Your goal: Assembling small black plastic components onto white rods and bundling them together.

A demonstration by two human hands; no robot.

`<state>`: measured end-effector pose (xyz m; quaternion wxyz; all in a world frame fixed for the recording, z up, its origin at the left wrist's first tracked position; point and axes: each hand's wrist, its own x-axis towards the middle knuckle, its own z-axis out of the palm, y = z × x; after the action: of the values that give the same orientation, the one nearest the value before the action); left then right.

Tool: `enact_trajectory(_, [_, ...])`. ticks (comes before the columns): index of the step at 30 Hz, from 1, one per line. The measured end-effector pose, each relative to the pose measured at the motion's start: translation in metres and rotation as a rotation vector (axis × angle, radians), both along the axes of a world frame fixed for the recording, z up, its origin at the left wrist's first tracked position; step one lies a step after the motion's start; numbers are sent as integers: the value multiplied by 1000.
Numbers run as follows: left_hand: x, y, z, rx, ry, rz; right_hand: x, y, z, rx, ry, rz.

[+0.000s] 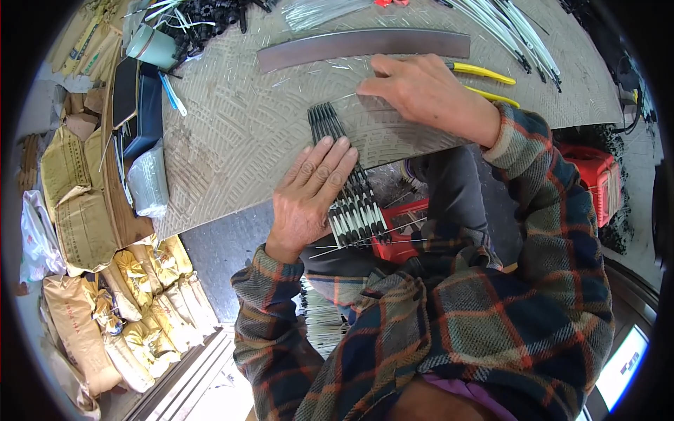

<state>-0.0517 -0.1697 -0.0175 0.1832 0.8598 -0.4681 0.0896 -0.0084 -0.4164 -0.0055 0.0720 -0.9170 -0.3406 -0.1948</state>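
Note:
My left hand lies flat, fingers stretched out, pressing on a row of slim black-and-white rods laid side by side. The rods' black ends rest on the table, while their pale lower part hangs past its edge over my lap. Thin wires cross the row near its lower end. To the right, my right hand is closed with thumb and forefinger pinched. A faint thin strand seems to lie at those fingertips, too fine to make out. Yellow-handled pliers or cutters lie under and beside that hand, their head hidden.
A long flat metal strip lies across the textured tabletop among scattered clear snippets. Farther back are black parts, a pale jar and white rods. Packages lie at left; a red container stands at right.

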Motion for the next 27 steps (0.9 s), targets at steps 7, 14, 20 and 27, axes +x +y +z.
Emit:
enact_trajectory(7, [0, -1, 1, -7, 1, 1, 0, 0, 3, -53, 65, -17])
enact_trajectory(14, [0, 0, 0, 0, 2, 2, 8, 12, -4, 29, 45, 73])
enact_trajectory(20, [1, 0, 0, -2, 0, 6, 22, 36, -8, 95, 71, 182])
enact_trajectory(27, [-5, 3, 4, -16, 30, 24, -38, 21, 70, 495, 467, 564])
